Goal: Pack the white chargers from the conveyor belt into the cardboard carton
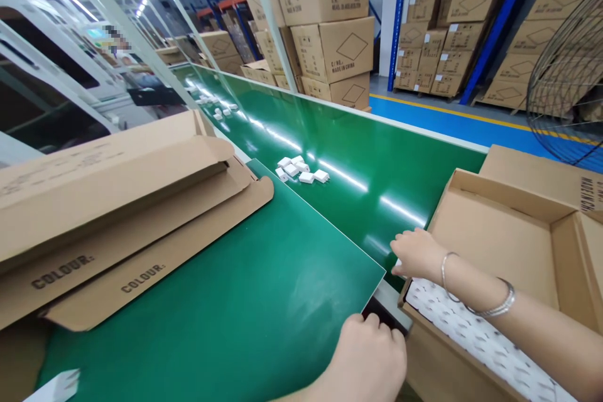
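Single head view, forward-down, close over the green bench (264,301).

1. We see an open cardboard box (499,245): brown, flaps up, tilted toward us, its near-left corner right under the right hand (417,254).
2. A white foam tray (471,333) lies in the box's near edge, patterned with rows of small cells, running from just below the right hand's wrist toward the lower right.
3. A small dark object (384,314) sits at the box's corner, touching the left hand (367,358) fingertips, between both hands; we can't tell what it is.
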`<state>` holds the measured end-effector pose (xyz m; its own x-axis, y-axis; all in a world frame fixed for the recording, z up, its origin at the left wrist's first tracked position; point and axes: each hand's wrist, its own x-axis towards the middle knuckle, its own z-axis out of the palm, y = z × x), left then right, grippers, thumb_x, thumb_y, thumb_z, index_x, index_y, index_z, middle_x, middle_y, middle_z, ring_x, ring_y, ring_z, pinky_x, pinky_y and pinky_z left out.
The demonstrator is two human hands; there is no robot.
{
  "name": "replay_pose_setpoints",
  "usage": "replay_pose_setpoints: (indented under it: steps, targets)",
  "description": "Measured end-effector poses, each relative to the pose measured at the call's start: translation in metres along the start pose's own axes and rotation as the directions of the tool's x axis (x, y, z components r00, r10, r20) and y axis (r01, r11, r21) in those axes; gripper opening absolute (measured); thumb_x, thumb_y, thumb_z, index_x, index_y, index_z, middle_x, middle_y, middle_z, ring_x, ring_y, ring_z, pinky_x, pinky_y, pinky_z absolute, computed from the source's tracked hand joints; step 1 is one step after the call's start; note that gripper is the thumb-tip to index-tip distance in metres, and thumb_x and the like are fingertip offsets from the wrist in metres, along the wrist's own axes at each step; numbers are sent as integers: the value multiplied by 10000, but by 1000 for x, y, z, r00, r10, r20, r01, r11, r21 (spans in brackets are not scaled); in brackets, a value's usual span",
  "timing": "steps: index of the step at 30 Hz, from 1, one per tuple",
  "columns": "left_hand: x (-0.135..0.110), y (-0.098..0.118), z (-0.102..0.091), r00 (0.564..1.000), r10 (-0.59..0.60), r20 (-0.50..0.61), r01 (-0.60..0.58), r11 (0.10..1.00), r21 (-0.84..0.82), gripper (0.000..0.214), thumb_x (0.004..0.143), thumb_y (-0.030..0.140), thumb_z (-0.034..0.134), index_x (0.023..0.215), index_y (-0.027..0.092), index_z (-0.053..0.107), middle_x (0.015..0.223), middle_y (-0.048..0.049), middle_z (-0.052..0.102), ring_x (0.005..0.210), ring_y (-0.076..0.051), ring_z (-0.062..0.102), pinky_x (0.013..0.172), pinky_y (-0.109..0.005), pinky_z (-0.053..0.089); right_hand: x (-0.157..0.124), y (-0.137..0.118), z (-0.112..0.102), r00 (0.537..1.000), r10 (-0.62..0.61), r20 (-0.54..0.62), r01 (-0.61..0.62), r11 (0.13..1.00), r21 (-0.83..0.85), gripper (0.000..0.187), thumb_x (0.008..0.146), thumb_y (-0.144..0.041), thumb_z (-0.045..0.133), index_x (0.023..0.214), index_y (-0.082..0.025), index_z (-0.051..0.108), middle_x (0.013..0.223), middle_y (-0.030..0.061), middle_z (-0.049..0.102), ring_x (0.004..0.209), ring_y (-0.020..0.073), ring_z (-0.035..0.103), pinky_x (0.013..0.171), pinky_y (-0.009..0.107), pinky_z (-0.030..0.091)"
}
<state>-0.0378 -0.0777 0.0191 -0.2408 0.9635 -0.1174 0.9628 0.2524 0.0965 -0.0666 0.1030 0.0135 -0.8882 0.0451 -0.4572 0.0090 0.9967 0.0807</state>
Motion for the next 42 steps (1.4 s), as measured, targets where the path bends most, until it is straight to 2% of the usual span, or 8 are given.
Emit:
replay_pose_setpoints:
  steps: [7,13,16,19,21,25,39,42]
  targets:
    - [8,-10,-32,960,-108,258,131,989,-72,100,813,114,513,877,119,590,859,-100,670,801,-263,650,620,-357,540,16,-3,15,987,106,118,-115,991,70,295,841,-371,639,1029,-147,610,1043,69,633,968,223,596,850,442,479]
    - [7,-18,-22,950,-301,-81,286,945,-158,143,801,141,562,943,155,565,839,-43,648,736,-234,640,589,-373,564,3,29,0,999,46,-12,-35,882,470,352,870,-425,511,1086,-153,565,911,92,668,859,246,629,759,399,493]
    - [10,-17,-20,845,-296,-445,192,945,-263,328,795,203,575,1108,151,494,1004,-79,637,804,-218,634,600,-335,565,-26,36,-3,989,-138,-59,138,688,712,470,892,-569,376,1142,-190,496,829,46,674,782,185,642,687,281,503]
    - [15,-12,-18,696,-147,-703,-75,959,-275,282,833,252,503,1091,138,493,986,-79,649,790,-185,624,590,-274,546,-57,31,8,953,-265,-145,226,307,925,485,830,-613,504,1084,-200,495,839,42,654,781,177,625,703,277,490]
    - [17,-7,-16,609,-108,-786,-165,952,-259,191,834,232,467,990,139,524,832,-51,656,669,-164,602,514,-254,511,-72,27,19,937,-290,-195,233,101,967,423,814,-553,591,1053,-212,517,873,39,646,786,170,607,719,287,472]
    - [18,1,-13,555,-103,-825,-204,945,-256,222,825,196,491,1032,124,527,797,-47,673,608,-152,591,494,-249,500,-86,26,29,931,-271,-243,244,-32,969,392,801,-523,631,1049,-229,557,916,34,634,831,185,591,719,303,464]
    - [16,9,-6,481,-194,-855,-220,917,-332,299,810,124,502,1107,162,503,854,-69,664,701,-156,627,585,-233,557,-105,19,38,931,-151,-332,360,231,904,427,918,-315,489,1327,-351,374,1282,46,521,1101,197,547,941,371,473]
    - [16,7,0,580,-302,-757,-378,724,-578,397,745,94,583,1112,202,476,1035,-76,618,888,-164,626,706,-234,573,-110,18,49,880,-38,-473,459,319,829,490,874,-269,550,1315,-381,370,1282,36,542,1109,211,564,903,344,514]
